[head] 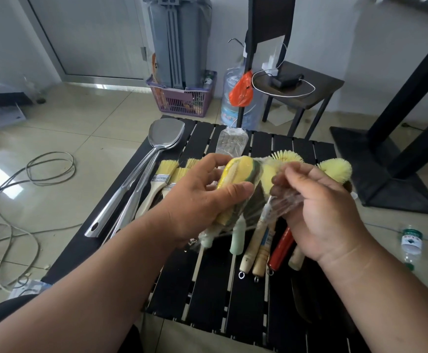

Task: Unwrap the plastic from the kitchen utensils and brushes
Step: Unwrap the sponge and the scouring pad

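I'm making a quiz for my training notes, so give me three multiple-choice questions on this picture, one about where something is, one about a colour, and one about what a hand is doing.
1. Where do the steel spatulas lie?
A. at the slatted table's left side
B. in the purple basket
C. on the floor

2. What colour is the bag that hangs beside the chair?
A. blue
B. orange
C. white

3. What is the right hand doing?
A. lying flat on the table
B. pinching clear plastic wrap
C. holding a bottle

Answers: 1 A, their handles run along the table's left edge. 2 B, it is bright orange. 3 B, its fingers pull the film off the sponge brushes that the left hand grips.
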